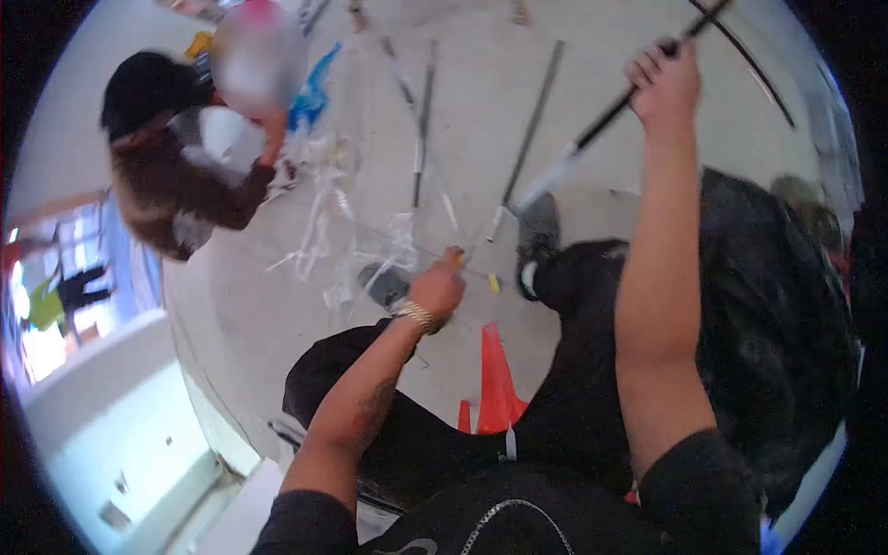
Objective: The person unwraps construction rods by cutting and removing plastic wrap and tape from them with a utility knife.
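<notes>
My right hand (pixel 668 81) is raised at the upper right, its fingers wrapped round a long black pole (pixel 606 125). The pole slants down to the left, and clear plastic wrap (pixel 548 180) covers its lower part. My left hand (pixel 437 289), with a gold band at the wrist, is closed low in front of me. A bit of yellow shows at its fingertips, but what it holds is too small and blurred to name. Just right of it is a small yellow piece (pixel 494 283). Beyond my hands, dark poles (pixel 535 120) lie on the floor.
Crumpled clear plastic (pixel 319 217) is strewn on the floor to the left. A co-worker (pixel 180 166) in a dark cap bends over there, near blue plastic (pixel 314 88). Red material (pixel 497 375) lies between my legs. A large black bag-like heap (pixel 768 324) is at my right.
</notes>
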The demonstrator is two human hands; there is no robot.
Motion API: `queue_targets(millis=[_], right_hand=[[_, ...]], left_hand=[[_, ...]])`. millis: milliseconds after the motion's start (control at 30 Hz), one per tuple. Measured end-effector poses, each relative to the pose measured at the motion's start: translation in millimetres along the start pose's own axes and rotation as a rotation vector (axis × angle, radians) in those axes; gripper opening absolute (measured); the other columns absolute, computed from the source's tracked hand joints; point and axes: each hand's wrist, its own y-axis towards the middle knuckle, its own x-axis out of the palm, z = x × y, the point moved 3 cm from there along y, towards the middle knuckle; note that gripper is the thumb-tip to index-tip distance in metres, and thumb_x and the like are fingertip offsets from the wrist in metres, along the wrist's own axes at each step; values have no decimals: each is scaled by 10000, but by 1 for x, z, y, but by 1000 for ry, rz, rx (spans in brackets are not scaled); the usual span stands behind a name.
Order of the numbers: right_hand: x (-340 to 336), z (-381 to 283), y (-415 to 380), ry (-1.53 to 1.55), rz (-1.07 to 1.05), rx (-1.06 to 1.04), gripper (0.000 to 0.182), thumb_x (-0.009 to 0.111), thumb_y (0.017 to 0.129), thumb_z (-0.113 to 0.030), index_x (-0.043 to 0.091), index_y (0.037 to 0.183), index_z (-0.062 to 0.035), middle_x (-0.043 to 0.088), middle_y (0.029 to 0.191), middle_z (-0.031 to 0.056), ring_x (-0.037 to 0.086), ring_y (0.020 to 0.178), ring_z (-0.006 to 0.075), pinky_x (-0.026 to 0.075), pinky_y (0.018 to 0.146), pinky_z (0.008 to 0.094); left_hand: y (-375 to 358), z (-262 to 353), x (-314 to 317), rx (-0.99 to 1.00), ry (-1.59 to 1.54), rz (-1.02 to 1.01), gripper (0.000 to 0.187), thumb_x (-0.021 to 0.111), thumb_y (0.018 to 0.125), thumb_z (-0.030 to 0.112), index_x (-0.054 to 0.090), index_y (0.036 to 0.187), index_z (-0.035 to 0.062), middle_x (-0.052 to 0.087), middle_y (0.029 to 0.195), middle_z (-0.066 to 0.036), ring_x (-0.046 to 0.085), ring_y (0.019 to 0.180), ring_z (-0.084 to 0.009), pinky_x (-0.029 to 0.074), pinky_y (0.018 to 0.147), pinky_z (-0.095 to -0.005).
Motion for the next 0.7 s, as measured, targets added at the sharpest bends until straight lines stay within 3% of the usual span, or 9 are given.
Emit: queue_targets(millis=[33, 100, 267, 300, 400, 533, 700], right_hand=[[5, 6, -5, -49, 117, 4, 412, 436, 980, -526, 485, 870, -132, 306, 628, -23, 289, 512, 156, 296, 513, 322], [-7, 20, 11, -92, 1, 61, 488, 459, 958, -572, 522, 943, -88, 481, 819, 71, 444, 707, 194, 396, 682, 329], [5, 26, 0, -81, -174, 112, 449, 447, 982, -542, 502, 901, -104, 390, 725, 4, 319, 584, 133, 286, 527, 273], [10, 24, -6, -75, -45, 129, 414, 416, 1011, -492, 495, 875, -109, 337, 672, -25, 257, 532, 108, 216, 481, 262], [5, 27, -3, -82, -141, 122, 408, 386, 1030, -455, 494, 868, -96, 318, 642, -35, 247, 511, 97, 214, 471, 263], [8, 29, -4, -107, -93, 119, 407, 360, 1043, -424, 493, 863, -85, 302, 614, -41, 233, 492, 87, 206, 460, 265], [8, 29, -3, -96, -133, 141, 409, 348, 1047, -411, 490, 859, -77, 298, 602, -41, 242, 477, 82, 215, 443, 257]], left_hand=[[8, -9, 11, -84, -3, -21, 486, 486, 854, 153, 408, 1329, 86, 634, 1035, -287, 630, 928, -455, 494, 820, -542], [45, -33, 56, -251, -45, -45, 456, 500, 841, 138, 416, 1279, 41, 620, 1086, -290, 612, 1002, -459, 480, 875, -531], [134, -46, 113, -358, -150, 75, 379, 561, 842, 126, 444, 1181, 6, 599, 1122, -304, 593, 1065, -453, 478, 910, -504], [145, -46, 116, -395, -193, 82, 384, 574, 844, 128, 444, 1186, 11, 597, 1126, -302, 595, 1058, -454, 479, 916, -500], [186, -43, 120, -395, -260, 114, 357, 566, 858, 138, 460, 1175, 12, 574, 1163, -284, 592, 1062, -458, 479, 922, -501], [212, -50, 121, -401, -199, 107, 404, 563, 856, 145, 463, 1222, 6, 554, 1195, -242, 579, 1093, -429, 482, 912, -505], [213, -119, 71, -590, 144, 459, 612, 600, 858, 260, 373, 1370, 13, 530, 1258, -183, 530, 1172, -335, 450, 964, -470]])
